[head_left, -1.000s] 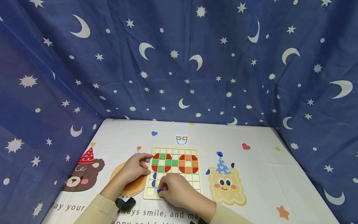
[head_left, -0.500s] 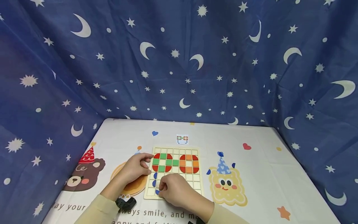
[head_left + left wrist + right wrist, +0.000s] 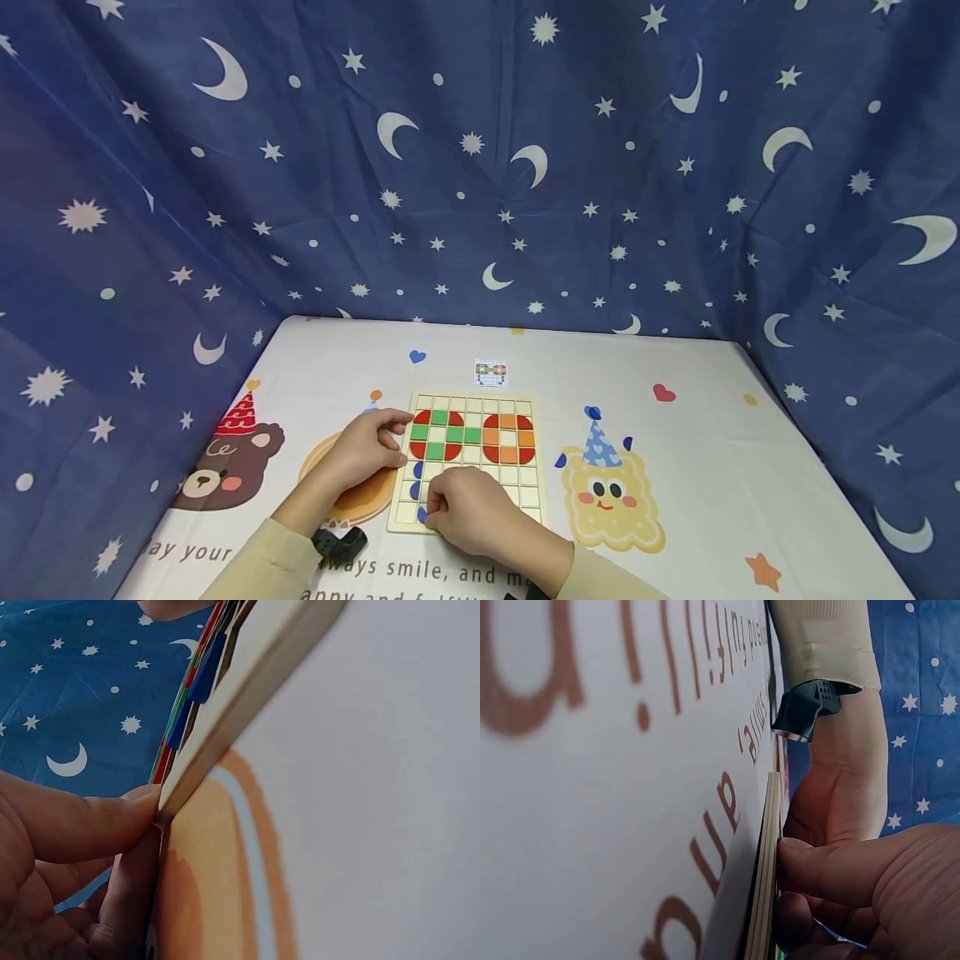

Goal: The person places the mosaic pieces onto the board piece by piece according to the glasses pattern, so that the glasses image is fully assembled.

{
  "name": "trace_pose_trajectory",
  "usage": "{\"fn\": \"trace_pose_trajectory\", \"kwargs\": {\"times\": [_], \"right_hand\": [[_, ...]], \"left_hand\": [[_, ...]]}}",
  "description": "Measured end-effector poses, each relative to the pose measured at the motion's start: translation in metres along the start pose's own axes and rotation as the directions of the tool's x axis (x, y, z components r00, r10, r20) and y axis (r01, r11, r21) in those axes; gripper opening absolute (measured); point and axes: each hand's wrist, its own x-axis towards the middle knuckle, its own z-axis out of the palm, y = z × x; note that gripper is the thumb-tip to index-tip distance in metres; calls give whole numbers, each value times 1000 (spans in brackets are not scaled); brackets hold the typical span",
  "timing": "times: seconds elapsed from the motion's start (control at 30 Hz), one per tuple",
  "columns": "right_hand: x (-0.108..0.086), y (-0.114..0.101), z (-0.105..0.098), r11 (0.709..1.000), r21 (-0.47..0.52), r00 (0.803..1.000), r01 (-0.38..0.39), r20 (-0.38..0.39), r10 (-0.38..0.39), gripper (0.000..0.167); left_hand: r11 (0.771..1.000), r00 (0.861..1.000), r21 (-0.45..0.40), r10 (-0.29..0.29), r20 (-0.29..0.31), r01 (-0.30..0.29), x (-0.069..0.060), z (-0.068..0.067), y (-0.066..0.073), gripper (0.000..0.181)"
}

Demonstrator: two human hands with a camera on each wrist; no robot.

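A pale wooden grid board (image 3: pixel 487 492) lies flat on the table. Red, green and orange tiles (image 3: pixel 472 436) form two ring shapes joined by a green square across its upper rows. Down the left column sit blue rounded tiles (image 3: pixel 416 490). My left hand (image 3: pixel 365 446) steadies the board's left edge, with thumb and index finger touching it; the left wrist view shows the thumb (image 3: pixel 97 825) against the rim. Near the lower left corner, my right hand (image 3: pixel 472 508) pinches a blue tile (image 3: pixel 422 515) lying at a cell, partly hidden by the fingertips.
A small printed card (image 3: pixel 491 372) with a matching pattern lies behind the board. Small blue pieces (image 3: pixel 560 460) lie right of the board, by a cartoon biscuit print (image 3: pixel 611 504). A starry blue curtain (image 3: pixel 480 167) surrounds the table.
The blue tile in my right hand has turned and come down from a raised tilt to lie against the board. My left hand keeps its place at the edge.
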Motion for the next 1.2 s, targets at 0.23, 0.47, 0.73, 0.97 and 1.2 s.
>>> {"fn": "trace_pose_trajectory", "kwargs": {"times": [0.23, 0.47, 0.73, 0.97, 1.2], "right_hand": [[1, 1, 0, 1000, 5, 1000, 9, -5, -9, 31], [2, 1, 1, 1000, -6, 1000, 14, -18, -14, 29], [-1, 4, -2, 999, 33, 1000, -3, 1, 3, 25], [-3, 9, -9, 986, 166, 999, -23, 25, 20, 22], [-8, 20, -19, 971, 234, 999, -53, 20, 50, 21]], "left_hand": [[1000, 1000, -7, -14, 7, 14, -1, -1, 2, 63], [1000, 1000, -4, -17, 6, 17, -3, -3, 4, 63], [1000, 1000, -5, -15, 1, 15, -2, -1, 2, 62], [1000, 1000, -6, -21, 1, 21, -2, -1, 2, 63], [1000, 1000, -5, -25, -2, 25, -2, 0, 3, 63]]}}
